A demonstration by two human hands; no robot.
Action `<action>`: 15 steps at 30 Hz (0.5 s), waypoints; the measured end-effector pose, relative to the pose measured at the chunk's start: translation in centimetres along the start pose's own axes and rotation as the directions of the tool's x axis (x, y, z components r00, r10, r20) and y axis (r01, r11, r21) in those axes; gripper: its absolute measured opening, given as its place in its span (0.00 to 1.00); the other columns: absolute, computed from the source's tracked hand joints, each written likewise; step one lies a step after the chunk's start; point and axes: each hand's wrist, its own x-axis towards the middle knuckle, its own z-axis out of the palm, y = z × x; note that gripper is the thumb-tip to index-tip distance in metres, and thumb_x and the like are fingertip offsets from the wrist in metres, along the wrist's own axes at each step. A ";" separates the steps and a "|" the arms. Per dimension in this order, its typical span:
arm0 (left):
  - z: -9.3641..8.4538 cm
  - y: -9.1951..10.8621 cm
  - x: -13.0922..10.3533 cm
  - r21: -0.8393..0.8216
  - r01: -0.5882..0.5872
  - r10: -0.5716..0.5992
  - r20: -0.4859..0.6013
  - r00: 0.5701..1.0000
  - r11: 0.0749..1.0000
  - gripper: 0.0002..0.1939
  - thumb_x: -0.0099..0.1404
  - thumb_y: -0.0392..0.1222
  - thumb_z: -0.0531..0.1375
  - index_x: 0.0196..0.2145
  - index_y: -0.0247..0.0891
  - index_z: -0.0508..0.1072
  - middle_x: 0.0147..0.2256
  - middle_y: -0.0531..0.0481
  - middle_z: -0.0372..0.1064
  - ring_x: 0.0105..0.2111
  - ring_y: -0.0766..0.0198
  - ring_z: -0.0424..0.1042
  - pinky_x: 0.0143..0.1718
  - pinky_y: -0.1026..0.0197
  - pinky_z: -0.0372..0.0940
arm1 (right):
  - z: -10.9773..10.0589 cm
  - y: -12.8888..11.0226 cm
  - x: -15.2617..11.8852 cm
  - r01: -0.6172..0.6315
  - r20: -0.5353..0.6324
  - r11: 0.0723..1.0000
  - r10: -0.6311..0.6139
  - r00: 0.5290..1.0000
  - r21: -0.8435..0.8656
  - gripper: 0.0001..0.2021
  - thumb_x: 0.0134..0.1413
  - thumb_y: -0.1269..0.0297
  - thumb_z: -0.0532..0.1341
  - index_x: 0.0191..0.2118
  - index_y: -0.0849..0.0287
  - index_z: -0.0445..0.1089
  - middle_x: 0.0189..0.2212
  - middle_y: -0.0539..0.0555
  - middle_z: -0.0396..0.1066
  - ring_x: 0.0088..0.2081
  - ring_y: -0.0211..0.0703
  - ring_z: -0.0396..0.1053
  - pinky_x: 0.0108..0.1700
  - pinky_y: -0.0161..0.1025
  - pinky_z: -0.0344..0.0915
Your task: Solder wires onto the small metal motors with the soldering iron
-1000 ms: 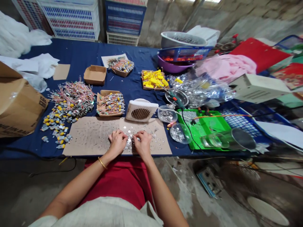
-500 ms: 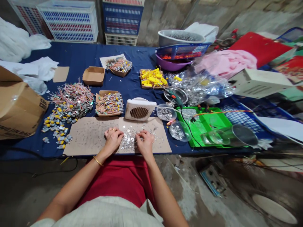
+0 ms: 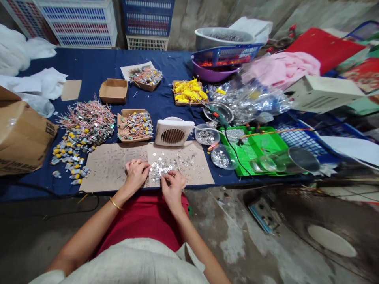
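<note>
Small shiny metal pieces [image 3: 161,163] lie scattered over the right part of a brown cardboard sheet [image 3: 103,161]. My left hand [image 3: 136,173] rests over the sheet just left of these pieces, its thumb and fingers pinched; whatever is between them is too small to make out. Close to the front edge of the sheet, my right hand [image 3: 173,185] touches the nearest pieces, also with fingertips pinched together on something I cannot make out. Behind the pieces stands a white vented device [image 3: 174,133].
Small motors [image 3: 71,154] with wires are heaped at the left, beside a box of wired motors [image 3: 135,126]. Clear dishes of metal parts [image 3: 224,157] and a green tray [image 3: 272,140] stand right. A large carton [image 3: 23,138] is far left.
My right hand has moved left and toward me, to the front of the metal pieces. My left hand has shifted slightly left. The whole view has shifted a little.
</note>
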 end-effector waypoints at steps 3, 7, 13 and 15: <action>-0.4 -0.2 -1.6 0.008 -0.020 0.020 0.027 0.999 1.000 0.10 0.66 0.43 0.55 0.37 0.43 0.77 0.39 0.47 0.72 0.44 0.56 0.64 0.49 0.50 0.48 | 0.9 -0.8 -0.6 -0.003 -0.020 1.000 0.003 1.000 -0.008 0.08 0.55 0.64 0.60 0.29 0.56 0.74 0.42 0.57 0.67 0.47 0.52 0.57 0.48 0.47 0.52; -0.2 0.4 -2.9 -0.004 -0.055 0.055 0.060 0.997 0.998 0.10 0.67 0.43 0.55 0.36 0.43 0.76 0.39 0.47 0.72 0.44 0.57 0.64 0.49 0.50 0.48 | 0.9 -1.0 -1.6 -0.004 -0.089 1.000 0.006 0.996 0.014 0.09 0.56 0.64 0.59 0.28 0.57 0.73 0.42 0.58 0.67 0.47 0.52 0.58 0.50 0.47 0.53; 0.6 1.0 -3.1 0.018 -0.179 0.175 0.130 0.976 0.984 0.10 0.67 0.41 0.55 0.40 0.44 0.76 0.43 0.46 0.70 0.46 0.56 0.62 0.50 0.49 0.48 | 1.2 -1.4 -2.9 -0.047 -0.119 0.998 0.051 0.992 0.038 0.08 0.56 0.65 0.60 0.28 0.57 0.73 0.43 0.58 0.67 0.48 0.52 0.58 0.49 0.47 0.54; 0.7 1.0 -3.0 0.034 -0.216 0.210 0.132 0.969 0.976 0.11 0.67 0.40 0.54 0.42 0.44 0.76 0.44 0.45 0.69 0.48 0.55 0.62 0.51 0.49 0.47 | 1.4 -1.6 -3.0 -0.056 -0.120 0.998 0.059 0.991 0.027 0.07 0.55 0.67 0.60 0.28 0.58 0.74 0.44 0.58 0.68 0.47 0.53 0.57 0.49 0.47 0.54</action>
